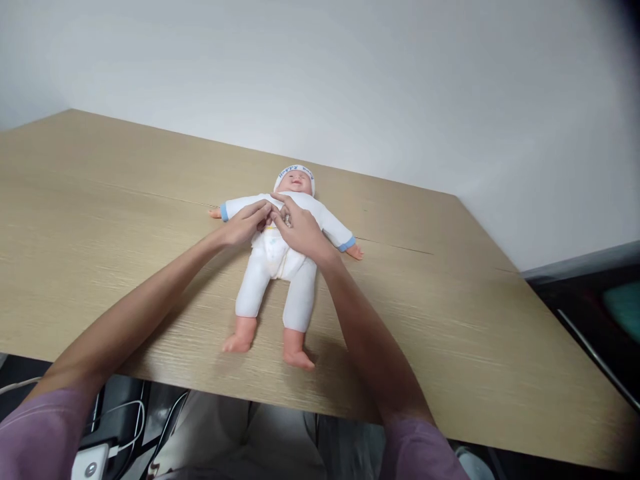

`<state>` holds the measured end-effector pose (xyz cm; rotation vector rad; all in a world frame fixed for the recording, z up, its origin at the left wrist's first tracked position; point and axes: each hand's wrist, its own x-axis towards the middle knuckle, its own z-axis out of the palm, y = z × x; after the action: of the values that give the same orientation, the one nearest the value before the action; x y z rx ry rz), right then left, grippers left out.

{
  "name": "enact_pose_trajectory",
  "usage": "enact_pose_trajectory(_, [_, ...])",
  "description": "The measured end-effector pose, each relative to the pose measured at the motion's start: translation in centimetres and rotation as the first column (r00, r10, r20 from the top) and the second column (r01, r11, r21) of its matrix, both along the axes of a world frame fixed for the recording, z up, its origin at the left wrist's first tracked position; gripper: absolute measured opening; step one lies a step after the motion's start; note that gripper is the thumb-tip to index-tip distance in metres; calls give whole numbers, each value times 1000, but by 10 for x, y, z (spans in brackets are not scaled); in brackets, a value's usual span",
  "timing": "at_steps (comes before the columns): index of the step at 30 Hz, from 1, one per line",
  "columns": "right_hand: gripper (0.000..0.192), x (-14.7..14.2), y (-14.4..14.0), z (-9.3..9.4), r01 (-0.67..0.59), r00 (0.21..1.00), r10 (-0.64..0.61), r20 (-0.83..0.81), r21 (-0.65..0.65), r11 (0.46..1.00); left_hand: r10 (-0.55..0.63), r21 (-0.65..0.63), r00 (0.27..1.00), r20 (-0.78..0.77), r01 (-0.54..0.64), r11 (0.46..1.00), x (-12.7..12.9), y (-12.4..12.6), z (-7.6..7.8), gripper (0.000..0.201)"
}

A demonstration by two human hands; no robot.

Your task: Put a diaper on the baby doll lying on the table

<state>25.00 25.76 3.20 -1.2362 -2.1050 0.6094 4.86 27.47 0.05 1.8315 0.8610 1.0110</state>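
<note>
A plastic baby doll in a white cloth suit and cap lies face up near the middle of the pale wood-grain surface, its long axis running away from the person, head toward the white wall and bare feet toward the near edge. The left hand and right hand meet on its chest, fingers curled and seemingly pinching the suit's front, though the grip is too small to see clearly.

Matt wood-grain table; doll in soft white cloth, smooth plastic feet

Wooden table, plain white wall
</note>
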Motion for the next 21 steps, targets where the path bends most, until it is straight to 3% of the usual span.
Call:
enact_pose_trajectory(3, [51,2,-1,1,-19,997,16,-78,-40,999,121,42,990,76,-124,991,-4,4,-17,44])
enact_pose_trajectory(5, [50,4,-2,2,-26,993,20,-115,-50,998,196,32,974,112,-201,979,-6,6,-29,54])
enact_pose_trajectory(8, [48,5,-2,2,-13,994,8,-112,-44,999,182,-18,981,74,-181,983,-9,8,-37,54])
enact_pose_trajectory(13, [46,4,-3,2,-3,999,3,-47,-12,1000,97,-122,987,127,-81,989,-8,7,-31,52])
enact_pose_trajectory(16, [44,5,-3,1,-7,1000,7,-13,15,1000,106,-156,988,110,-88,984,-7,8,-28,48])
enact_pose_trajectory(19, [41,4,-1,1,8,1000,-8,4,67,998,185,-111,982,35,-180,977,-3,6,-26,33])
enact_pose_trajectory(21, [39,4,-2,1,53,999,-52,-11,126,991,331,-16,944,7,-331,944,1,-3,-22,23])
